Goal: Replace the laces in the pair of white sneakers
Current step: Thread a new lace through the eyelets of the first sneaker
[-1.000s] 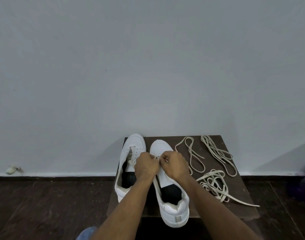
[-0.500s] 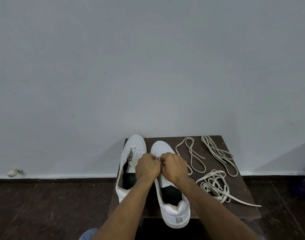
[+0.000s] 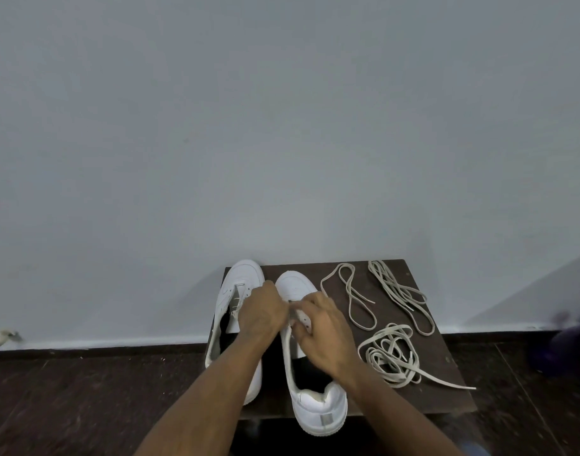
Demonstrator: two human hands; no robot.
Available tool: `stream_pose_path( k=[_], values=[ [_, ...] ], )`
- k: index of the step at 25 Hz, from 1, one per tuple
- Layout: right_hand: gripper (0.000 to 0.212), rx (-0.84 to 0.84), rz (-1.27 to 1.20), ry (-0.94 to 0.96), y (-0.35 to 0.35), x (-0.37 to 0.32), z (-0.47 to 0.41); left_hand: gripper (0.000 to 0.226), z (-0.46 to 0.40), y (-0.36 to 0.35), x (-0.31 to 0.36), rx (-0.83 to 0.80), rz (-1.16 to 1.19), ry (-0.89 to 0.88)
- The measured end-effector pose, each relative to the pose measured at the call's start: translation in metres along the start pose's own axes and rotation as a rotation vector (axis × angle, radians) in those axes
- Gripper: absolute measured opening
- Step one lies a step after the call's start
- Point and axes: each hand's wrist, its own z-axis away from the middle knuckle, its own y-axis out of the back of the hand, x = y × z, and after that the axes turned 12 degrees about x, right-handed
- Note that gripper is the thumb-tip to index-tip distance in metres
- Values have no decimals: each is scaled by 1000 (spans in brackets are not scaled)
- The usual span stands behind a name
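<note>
Two white sneakers, left sneaker (image 3: 237, 311) and right sneaker (image 3: 310, 383), stand side by side on a dark surface (image 3: 446, 353); three loose laces (image 3: 392, 357) lie to their right. Both hands, left hand (image 3: 260, 312) and right hand (image 3: 326, 330), are curled over the right sneaker's eyelets; what they pinch cannot be told. Judged step: working the lace at the lowest eyelets. The next move calls for seating a lace tip squarely in an eyelet.

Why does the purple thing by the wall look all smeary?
In the head view, the purple thing sits at the far right edge and looks blurred, so what it is can't be told; the sneakers and loose laces on the table look sharper.
</note>
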Motion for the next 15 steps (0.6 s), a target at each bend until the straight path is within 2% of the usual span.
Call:
stream_pose_path(
  k=[2, 3, 4, 6, 7, 8, 12, 15],
  values=[
    [28, 35, -8, 98, 11, -8, 26, 16, 0, 12, 0, 143, 55, -63],
    [33, -23, 37, 137, 15, -13, 37, 13, -3, 21, 1, 189, 168, -11],
    [38, -103, 107, 162, 16, -17, 45, 13, -13, 30, 4, 208, 405, 124],
    [42, -235, 239, 163, 17, -23, 47, 19, -29, 60, 16, 155, 1053, 502],
    [42, -259, 287, 164, 18, -25, 45, 21, -33, 78, 22, 118, 1316, 624],
    [41, -270, 326, 166, 18, -29, 43, 23, -35, 101, 28, 102, 1474, 658],
    [41, -294, 399, 140, 16, -36, 43, 36, -32, 197, 60, 101, 1791, 512],
    [42, -290, 417, 109, 18, -39, 43, 33, -24, 251, 80, 113, 1874, 425]
  ],
)
